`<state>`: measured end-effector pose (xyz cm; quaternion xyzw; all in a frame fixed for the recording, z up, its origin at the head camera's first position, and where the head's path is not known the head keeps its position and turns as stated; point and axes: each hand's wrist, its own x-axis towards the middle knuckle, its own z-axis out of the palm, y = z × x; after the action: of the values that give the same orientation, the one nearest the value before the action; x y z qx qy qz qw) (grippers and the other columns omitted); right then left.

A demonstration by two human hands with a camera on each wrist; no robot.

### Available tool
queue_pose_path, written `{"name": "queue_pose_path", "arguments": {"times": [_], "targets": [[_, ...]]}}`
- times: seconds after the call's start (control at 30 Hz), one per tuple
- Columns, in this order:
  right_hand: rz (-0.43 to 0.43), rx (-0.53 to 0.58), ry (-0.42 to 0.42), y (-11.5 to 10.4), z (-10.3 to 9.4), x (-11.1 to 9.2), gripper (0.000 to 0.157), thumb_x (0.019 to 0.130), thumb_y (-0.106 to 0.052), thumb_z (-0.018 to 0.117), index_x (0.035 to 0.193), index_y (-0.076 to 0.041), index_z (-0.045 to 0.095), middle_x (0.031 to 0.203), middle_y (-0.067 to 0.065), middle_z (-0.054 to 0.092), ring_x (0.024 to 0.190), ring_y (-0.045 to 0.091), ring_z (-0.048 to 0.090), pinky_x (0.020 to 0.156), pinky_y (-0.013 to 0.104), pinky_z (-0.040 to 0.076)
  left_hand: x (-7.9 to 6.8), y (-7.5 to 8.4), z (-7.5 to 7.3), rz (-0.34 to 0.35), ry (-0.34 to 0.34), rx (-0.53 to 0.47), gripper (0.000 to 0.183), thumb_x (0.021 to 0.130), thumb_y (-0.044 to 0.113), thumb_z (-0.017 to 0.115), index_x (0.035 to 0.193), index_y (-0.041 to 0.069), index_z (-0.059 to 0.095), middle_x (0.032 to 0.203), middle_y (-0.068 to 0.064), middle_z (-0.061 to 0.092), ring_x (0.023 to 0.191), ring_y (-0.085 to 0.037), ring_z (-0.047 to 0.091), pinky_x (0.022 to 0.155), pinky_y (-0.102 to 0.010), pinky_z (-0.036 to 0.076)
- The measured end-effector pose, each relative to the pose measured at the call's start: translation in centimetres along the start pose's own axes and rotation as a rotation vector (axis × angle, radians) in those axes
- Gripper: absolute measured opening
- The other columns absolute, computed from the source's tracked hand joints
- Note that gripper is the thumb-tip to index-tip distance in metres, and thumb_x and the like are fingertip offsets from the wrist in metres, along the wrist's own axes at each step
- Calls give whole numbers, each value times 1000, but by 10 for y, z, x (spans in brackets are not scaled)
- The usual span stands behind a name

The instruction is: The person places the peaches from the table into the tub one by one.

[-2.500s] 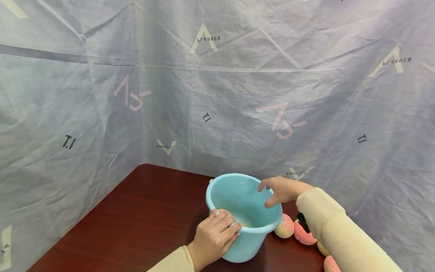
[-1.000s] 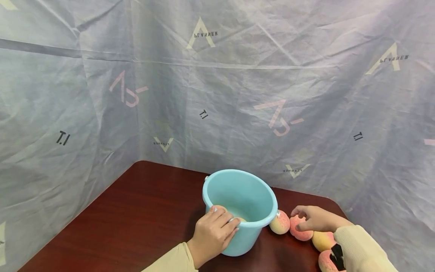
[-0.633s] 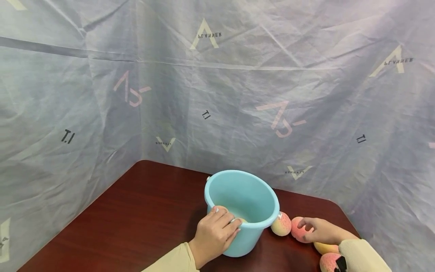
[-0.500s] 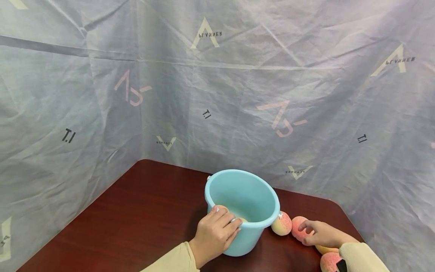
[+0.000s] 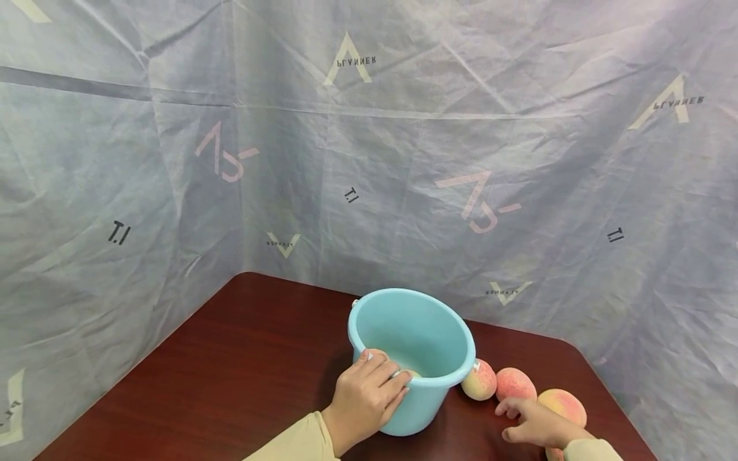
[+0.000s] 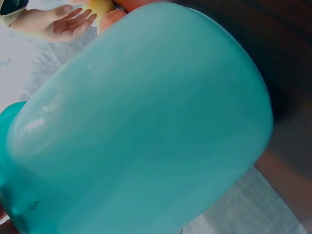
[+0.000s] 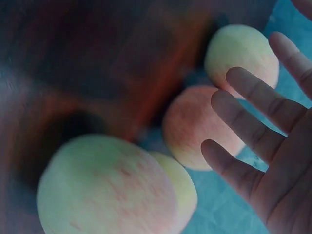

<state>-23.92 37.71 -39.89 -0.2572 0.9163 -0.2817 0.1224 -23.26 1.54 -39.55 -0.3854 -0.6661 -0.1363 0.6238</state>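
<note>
Drawn back toward the person since the earlier head frames, the right hand now bares more of the red peach it partly covered. It holds nothing; its wrist view shows the fingers spread beside the fruit. Partly hidden by this hand is the nearest peach, pale with a pink blush in that wrist view. The left hand grips the near rim of the blue bucket, fingers hooked over it, probably to keep it steady. 2 peach-coloured patches show just inside that rim, mostly hidden. Farther on, 3 peaches line up toward the bucket: a yellow peach flushed pink, the red peach, and a yellow-and-pink peach close by the bucket's side. They rest on the red-brown table; behind hangs a grey printed sheet.
</note>
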Motion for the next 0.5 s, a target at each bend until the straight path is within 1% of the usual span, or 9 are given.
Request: {"name": "queue_pose_path", "arguments": {"times": [0.03,0.1,0.2,0.27,0.3,0.4,0.43,0.5], "targets": [[-10,-18,0,0,3,-1,24,79,-6,69,99,4,59,93,7,57,80,6,49,67,26,44,0,0,0,-1,0,-3,32,102,24,45,88,18,72,80,5,62,78,-15,59,77,-30,49],[10,-54,-9,-1,8,-3,25,79,-9,70,100,1,61,92,4,58,77,4,48,66,25,43,0,0,0,-3,-2,-8,31,102,24,45,88,18,72,80,5,62,78,-15,60,77,-30,49],[58,-111,-25,-2,10,-7,27,80,-12,72,102,-3,62,95,1,60,75,2,47,66,24,42,0,1,0,-6,-9,-13,31,102,24,45,89,18,72,81,5,62,78,-15,60,78,-31,50],[89,-124,-33,0,9,-9,27,80,-13,72,104,-4,62,99,1,61,76,1,46,67,24,42,0,1,0,-10,-15,-15,30,102,25,45,89,18,72,81,5,63,79,-15,60,78,-31,50],[91,-125,-34,2,8,-10,27,80,-12,72,104,-3,62,99,2,61,76,1,45,67,24,41,0,0,0,-13,-17,-15,31,102,25,45,89,18,72,81,5,63,79,-14,60,79,-31,50],[51,-148,-25,11,5,-15,24,81,-10,70,102,-1,62,97,3,62,78,0,48,67,25,43,0,0,0,-15,-15,-13,31,102,25,45,89,18,72,81,5,63,79,-15,60,78,-31,49],[54,-135,-27,14,3,-17,24,82,-10,69,102,0,61,98,4,62,78,0,48,67,25,43,0,0,0,-16,-16,-14,31,103,25,45,89,18,72,82,5,63,79,-15,60,79,-31,49],[51,-116,-23,20,0,-22,21,84,-8,67,101,2,61,93,4,61,74,0,48,64,24,41,-1,0,0,-14,-16,-12,31,103,25,44,89,18,72,82,5,63,78,-15,60,79,-31,49]]}}
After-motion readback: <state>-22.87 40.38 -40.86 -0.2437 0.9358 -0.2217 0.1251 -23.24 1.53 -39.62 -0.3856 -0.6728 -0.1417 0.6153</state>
